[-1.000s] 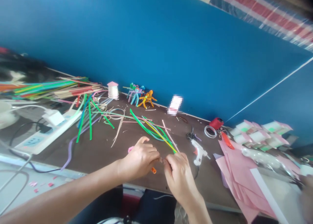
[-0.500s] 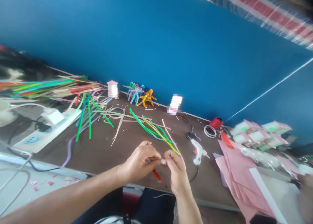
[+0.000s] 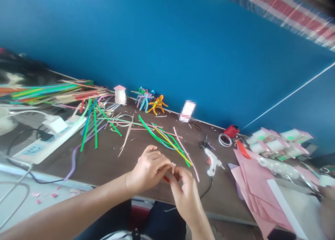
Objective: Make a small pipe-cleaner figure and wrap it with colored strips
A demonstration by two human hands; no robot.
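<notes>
1. Though partly hidden by the fingertips, a small pale strip [image 3: 172,167] sat pinched between both hands, above the dark brown tabletop [image 3: 110,166] and near its front edge. Material not resolved at this size.
2. Left hand [image 3: 148,170] closed, with thumb and fingers pressed together toward the strip. Right hand [image 3: 186,194] curled, with fingertips meeting the strip from the other side. Neither hand spread.
3. Red stick [image 3: 165,179] showed just below the left hand, mostly covered. Could not tell whether it was held or joined to the strip.
4. Strip judged light, thin and flexible, so likely to bend under slight pressure and slip from bare fingertips. Safest hold judged close to the pinch point, not at a free end.
5. Just beyond the hands lay loose green and yellow strips [image 3: 164,142]. To the right lay a white glue gun [image 3: 212,162], small scissors [image 3: 205,144] and pink paper sheets [image 3: 251,186].
6. Farther left sat a white power strip [image 3: 49,140] and a large pile of coloured strips [image 3: 52,93]. Along the blue wall [image 3: 157,41] stood small twisted-stem figures [image 3: 153,103] and a white spool [image 3: 120,95] with a pink top.
7. Blurred shape [image 3: 327,212] at right edge, too unsharp to identify.
</notes>
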